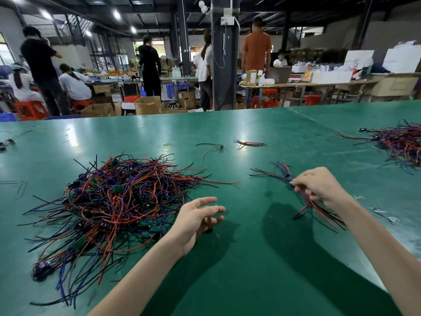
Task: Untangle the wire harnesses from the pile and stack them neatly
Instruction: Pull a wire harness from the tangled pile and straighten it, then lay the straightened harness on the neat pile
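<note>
big messy pile of wire harnesses (109, 201) in red, blue and black, heaped on the green tabletop (227, 270) toward its left side, closer to the front edge than the far one. small green boards and black plugs mixed in among the strands.

left grip (196, 221) wide and loose, palm turned up and inward, fingers spread, holding nothing, just beside the pile's right fringe. can't tell whether touching the tabletop or floating over it.

right grip (319, 187) narrow, fingertips pinched on a small bundle of harnesses (282, 172) around its middle, over toward the right side of the tabletop and well apart from the big pile. bundle lined up fairly straight, one end fanning toward the far edge, the other running under the wrist toward the front edge.

second heap of harnesses (401, 142) way over at the right edge, partly cut off. a few strays out past the middle toward the far edge: a single loose harness (210, 148), a few-wire bunch (249, 143), a yellow rubber band (166, 144). more odd bits (5, 142) at the left edge.

beyond the far edge: people standing and sitting, cardboard boxes, red stools.
</note>
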`<action>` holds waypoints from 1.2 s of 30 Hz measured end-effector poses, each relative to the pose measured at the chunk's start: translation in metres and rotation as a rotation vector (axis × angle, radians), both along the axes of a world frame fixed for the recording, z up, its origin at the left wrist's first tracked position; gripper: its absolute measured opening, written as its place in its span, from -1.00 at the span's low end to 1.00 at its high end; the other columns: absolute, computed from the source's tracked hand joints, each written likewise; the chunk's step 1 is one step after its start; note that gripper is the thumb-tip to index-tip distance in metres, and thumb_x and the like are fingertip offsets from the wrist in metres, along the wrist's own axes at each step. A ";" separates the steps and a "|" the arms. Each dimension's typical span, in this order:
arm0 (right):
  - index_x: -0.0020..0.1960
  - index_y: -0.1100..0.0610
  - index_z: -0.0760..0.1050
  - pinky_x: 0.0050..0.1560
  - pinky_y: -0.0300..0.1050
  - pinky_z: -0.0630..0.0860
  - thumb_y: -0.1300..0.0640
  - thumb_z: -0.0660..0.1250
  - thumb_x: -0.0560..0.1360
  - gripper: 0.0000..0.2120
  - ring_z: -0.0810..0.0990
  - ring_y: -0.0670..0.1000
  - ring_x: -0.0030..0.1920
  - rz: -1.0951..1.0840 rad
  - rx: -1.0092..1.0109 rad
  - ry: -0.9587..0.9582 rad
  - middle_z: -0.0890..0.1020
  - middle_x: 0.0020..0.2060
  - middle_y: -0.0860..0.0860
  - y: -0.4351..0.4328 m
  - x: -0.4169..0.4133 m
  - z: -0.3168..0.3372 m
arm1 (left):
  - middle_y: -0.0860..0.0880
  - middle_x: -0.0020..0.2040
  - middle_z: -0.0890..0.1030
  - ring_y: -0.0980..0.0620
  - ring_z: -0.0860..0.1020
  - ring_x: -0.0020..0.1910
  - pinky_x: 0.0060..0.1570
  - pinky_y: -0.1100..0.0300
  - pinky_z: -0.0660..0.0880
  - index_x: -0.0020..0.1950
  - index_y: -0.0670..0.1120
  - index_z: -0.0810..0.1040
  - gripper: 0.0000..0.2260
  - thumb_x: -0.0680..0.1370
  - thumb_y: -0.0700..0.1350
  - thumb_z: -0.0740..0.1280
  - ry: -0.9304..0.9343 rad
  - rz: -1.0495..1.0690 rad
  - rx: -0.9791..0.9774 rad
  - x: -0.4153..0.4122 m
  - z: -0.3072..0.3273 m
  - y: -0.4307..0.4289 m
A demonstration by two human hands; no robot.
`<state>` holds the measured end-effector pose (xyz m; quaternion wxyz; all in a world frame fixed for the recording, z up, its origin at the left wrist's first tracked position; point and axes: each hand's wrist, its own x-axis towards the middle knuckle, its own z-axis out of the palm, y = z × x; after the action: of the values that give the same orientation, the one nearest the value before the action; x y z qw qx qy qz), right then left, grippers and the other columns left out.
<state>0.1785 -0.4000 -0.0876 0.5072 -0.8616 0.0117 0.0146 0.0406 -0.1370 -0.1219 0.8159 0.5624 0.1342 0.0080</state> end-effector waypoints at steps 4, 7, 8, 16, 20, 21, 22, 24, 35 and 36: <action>-0.47 0.21 0.59 -0.27 -0.15 0.51 0.28 0.35 0.32 -0.80 0.49 0.10 -0.43 -0.157 -0.388 0.006 0.52 -0.56 0.12 -0.014 0.003 0.005 | -0.13 -0.21 0.69 -0.05 0.58 -0.29 -0.43 0.36 0.48 0.11 -0.26 0.53 -0.81 0.51 -0.39 0.30 0.014 0.013 -0.008 0.000 0.002 0.000; -0.44 0.20 0.61 -0.24 -0.16 0.45 0.27 0.36 0.30 -0.84 0.55 0.16 -0.28 -0.174 -0.485 0.033 0.58 -0.44 0.17 -0.013 0.006 0.004 | -0.14 -0.21 0.69 -0.07 0.52 -0.25 -0.41 0.36 0.49 0.09 -0.28 0.54 -0.82 0.51 -0.39 0.30 0.020 0.014 -0.011 -0.001 0.001 0.000; -0.41 0.20 0.62 -0.23 -0.16 0.44 0.26 0.37 0.30 -0.87 0.57 0.17 -0.23 -0.168 -0.525 0.039 0.60 -0.36 0.19 -0.012 0.007 0.002 | -0.15 -0.21 0.69 -0.05 0.49 -0.27 -0.39 0.35 0.51 0.09 -0.29 0.54 -0.83 0.51 -0.39 0.30 0.017 0.010 -0.004 0.000 0.001 0.001; -0.14 0.11 0.61 -0.16 -0.11 0.43 0.22 0.35 0.37 -0.91 0.56 0.21 -0.11 -0.218 -0.652 -0.240 0.62 -0.15 0.17 0.002 0.001 -0.010 | -0.09 -0.24 0.66 0.08 0.49 -0.51 -0.01 0.03 0.55 0.04 -0.22 0.55 -0.88 0.54 -0.35 0.28 -0.090 -0.099 0.378 -0.004 0.002 -0.011; -0.10 0.10 0.48 -0.14 -0.06 0.41 0.25 0.29 0.45 -0.92 0.56 0.18 -0.08 -0.017 -0.617 -0.447 0.60 -0.15 0.10 0.036 -0.015 -0.022 | -0.04 -0.11 0.64 0.03 0.53 -0.33 -0.17 0.10 0.55 0.06 -0.13 0.57 -0.87 0.54 -0.26 0.32 -0.361 -0.050 0.994 -0.013 0.008 -0.010; -0.10 0.10 0.47 -0.15 -0.05 0.41 0.27 0.27 0.44 -0.90 0.56 0.18 -0.09 0.041 -0.616 -0.462 0.60 -0.17 0.09 0.044 -0.019 -0.025 | -0.04 -0.02 0.61 0.04 0.54 -0.29 -0.16 0.11 0.54 0.11 -0.12 0.56 -0.84 0.55 -0.22 0.32 -0.453 0.022 1.226 -0.015 0.010 -0.007; -0.11 0.10 0.45 -0.16 -0.04 0.40 0.31 0.25 0.43 -0.87 0.55 0.18 -0.11 0.107 -0.610 -0.470 0.59 -0.21 0.09 0.050 -0.024 -0.028 | -0.03 0.04 0.58 0.02 0.55 -0.26 -0.17 0.10 0.53 0.15 -0.13 0.55 -0.82 0.55 -0.20 0.31 -0.517 0.100 1.428 -0.016 0.014 -0.004; -0.16 0.08 0.40 -0.19 -0.01 0.39 0.39 0.21 0.39 -0.78 0.51 0.19 -0.19 0.253 -0.577 -0.464 0.51 -0.34 0.03 0.059 -0.033 -0.036 | -0.05 0.03 0.55 -0.03 0.57 -0.27 -0.30 0.10 0.53 0.12 -0.15 0.56 -0.83 0.54 -0.20 0.31 -0.576 0.294 1.617 -0.017 0.028 0.007; -0.20 0.02 0.32 -0.29 -0.07 0.26 0.39 0.14 0.36 -0.74 0.41 0.14 -0.23 0.401 -0.613 -0.488 0.49 -0.32 -0.02 0.071 -0.039 -0.052 | -0.31 0.18 0.48 -0.27 0.43 0.17 0.20 -0.10 0.38 0.24 -0.26 0.49 -0.68 0.50 -0.29 0.23 0.132 0.894 1.521 -0.016 0.053 0.137; -0.20 0.03 0.32 -0.27 -0.05 0.31 0.39 0.14 0.37 -0.75 0.44 0.16 -0.22 0.398 -0.598 -0.486 0.52 -0.31 0.00 0.072 -0.039 -0.053 | -0.31 0.18 0.47 -0.27 0.43 0.17 0.22 -0.10 0.39 0.25 -0.26 0.48 -0.68 0.50 -0.29 0.24 0.151 0.904 1.503 -0.018 0.059 0.147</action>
<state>0.1394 -0.3281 -0.1406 0.2106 -0.9345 -0.2707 -0.0955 0.0224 0.0103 -0.0633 0.1377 0.8425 0.3569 0.3793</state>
